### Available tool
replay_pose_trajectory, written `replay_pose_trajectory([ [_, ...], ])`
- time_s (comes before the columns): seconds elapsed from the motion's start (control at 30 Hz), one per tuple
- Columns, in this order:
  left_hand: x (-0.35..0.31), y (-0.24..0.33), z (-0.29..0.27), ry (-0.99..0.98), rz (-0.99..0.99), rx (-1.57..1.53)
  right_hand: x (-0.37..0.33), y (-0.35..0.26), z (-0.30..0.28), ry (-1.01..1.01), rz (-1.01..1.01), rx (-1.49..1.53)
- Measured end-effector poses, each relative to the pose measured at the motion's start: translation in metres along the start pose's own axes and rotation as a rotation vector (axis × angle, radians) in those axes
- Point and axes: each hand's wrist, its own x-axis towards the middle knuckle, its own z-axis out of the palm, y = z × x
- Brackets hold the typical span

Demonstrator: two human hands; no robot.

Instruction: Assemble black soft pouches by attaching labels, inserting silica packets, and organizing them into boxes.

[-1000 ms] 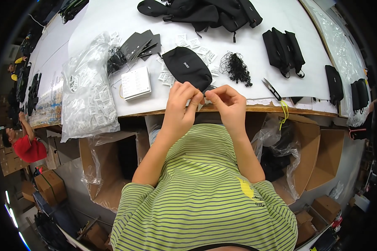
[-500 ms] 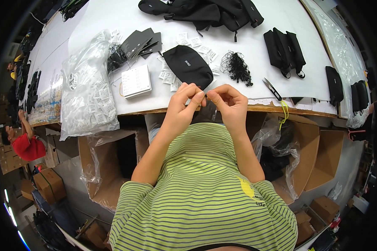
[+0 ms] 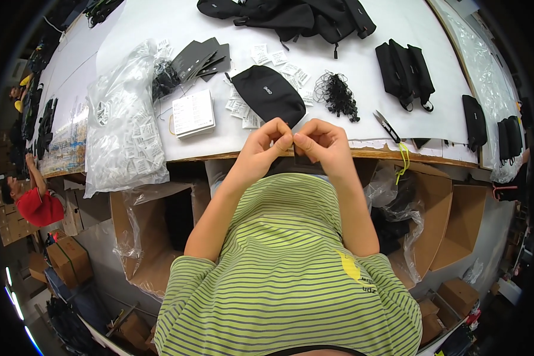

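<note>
My left hand (image 3: 262, 148) and my right hand (image 3: 326, 146) meet at the table's near edge, thumbs and forefingers pinched and their tips nearly touching. What they pinch is too small and hidden to name; a bit of something dark shows just below the fingertips. Right beyond them lies a black zip pouch (image 3: 268, 94), its near end close to my fingers. Small white labels (image 3: 237, 108) lie partly under the pouch. To its right is a tangled bunch of black cords (image 3: 340, 98). Thread snips (image 3: 387, 125) with a yellow cord rest farther right.
Left of the pouch are a stack of white cards (image 3: 193, 113), dark cards (image 3: 199, 59) and a clear bag of labels (image 3: 127, 133). Black pouches (image 3: 403, 74) stand at right; more black bags (image 3: 302, 21) lie at the back. Open cartons (image 3: 151, 237) flank me below; a person in red (image 3: 38, 204) is at far left.
Both hands have shifted slightly, and their fingertips have come closer together. A dark piece now shows under the right fingers. The things on the table look the same.
</note>
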Motion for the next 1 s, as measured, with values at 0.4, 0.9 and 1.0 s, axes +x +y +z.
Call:
replay_pose_trajectory([
  [0.4,-0.024,-0.016,0.009,0.011,0.397,1.14,0.077,0.046,0.0,0.115,-0.589,-1.292],
  [0.9,0.01,0.035,-0.04,0.3,0.867,1.706,0.01,-0.041,0.009,0.195,-0.585,-0.943],
  [1.0,0.007,0.044,-0.035,0.238,0.927,1.701,0.006,-0.04,0.01,0.159,-0.657,-0.897],
])
